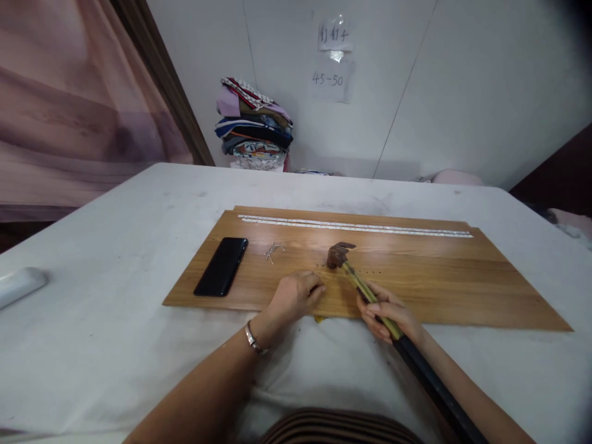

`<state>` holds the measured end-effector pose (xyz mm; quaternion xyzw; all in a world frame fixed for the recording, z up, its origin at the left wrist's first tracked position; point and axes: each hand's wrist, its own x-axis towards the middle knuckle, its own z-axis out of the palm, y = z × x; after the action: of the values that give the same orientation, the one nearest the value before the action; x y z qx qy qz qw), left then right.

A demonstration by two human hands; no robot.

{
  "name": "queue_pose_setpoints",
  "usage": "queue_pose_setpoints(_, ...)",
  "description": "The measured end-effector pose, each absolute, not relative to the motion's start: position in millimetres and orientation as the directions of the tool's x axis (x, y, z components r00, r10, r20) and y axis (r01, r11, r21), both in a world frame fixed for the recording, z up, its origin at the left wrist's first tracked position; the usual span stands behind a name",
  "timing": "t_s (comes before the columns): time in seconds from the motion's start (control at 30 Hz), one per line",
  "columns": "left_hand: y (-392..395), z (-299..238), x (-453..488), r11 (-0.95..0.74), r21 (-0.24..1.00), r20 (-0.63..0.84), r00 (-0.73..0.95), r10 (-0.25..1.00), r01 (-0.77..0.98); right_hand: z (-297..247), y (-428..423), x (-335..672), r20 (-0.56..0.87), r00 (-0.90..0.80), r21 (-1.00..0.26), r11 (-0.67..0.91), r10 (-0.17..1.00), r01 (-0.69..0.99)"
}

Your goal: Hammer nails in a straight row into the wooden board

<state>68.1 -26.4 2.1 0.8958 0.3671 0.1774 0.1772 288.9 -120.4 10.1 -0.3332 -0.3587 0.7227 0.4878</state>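
My right hand (387,313) is closed round the yellowish-green shaft of a claw hammer (365,290). The hammer's rusty head is low over the wooden board (444,271), and its dark grip runs back along my right forearm. Just left of the head, my left hand (296,293) rests on the board with its fingers curled in. Whatever is in those fingers, if anything, is hidden. A row of small dark dots (370,272), like nail heads or holes, crosses the board on both sides of the hammer head. Several loose nails (274,250) lie in a small heap beyond my left hand.
A black phone (221,266) lies at the board's left end. Two white marked strips (356,227) run along its far side. The board sits on a white-covered table (115,259). A white object (21,285) is at far left; folded clothes (254,123) are stacked by the wall.
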Motion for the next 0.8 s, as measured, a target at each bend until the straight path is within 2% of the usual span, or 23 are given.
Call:
queue_pose_setpoints(0.63, -25.8, -2.0, 67.5, -0.650, 0.464, 0.178, 0.656, 0.734, 0.601, 10.4, -118.8, 290.8, -0.106, -0.334, -0.839, -0.265, 0.937, -0.476)
queue_pose_setpoints(0.8, -24.2, -2.3, 65.9, -0.612, 0.540, 0.179, 0.632, 0.754, 0.578, 13.1, -119.6, 292.8, -0.047, -0.328, -0.811, -0.228, 0.943, -0.539)
